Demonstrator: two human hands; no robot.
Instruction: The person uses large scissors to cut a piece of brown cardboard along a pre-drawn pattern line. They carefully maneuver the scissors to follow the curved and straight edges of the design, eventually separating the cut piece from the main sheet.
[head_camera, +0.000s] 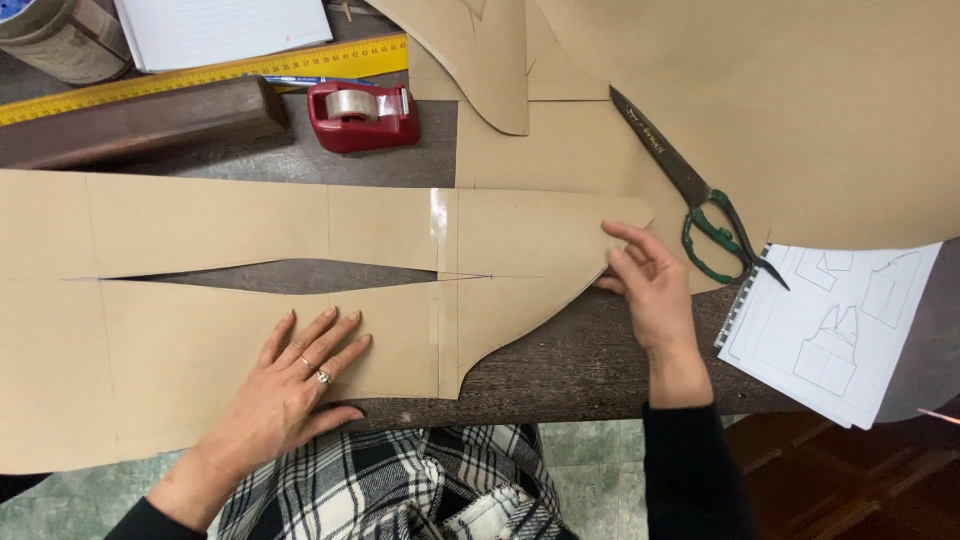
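Brown paper pattern piece (250, 300) flat on the bench (580, 360), light, thin, easily creased, weak along its slit; left hand (290, 385) spread flat on it, right hand (645, 280) fingertips open, pinching nothing, at the pointed end; best handled by edges
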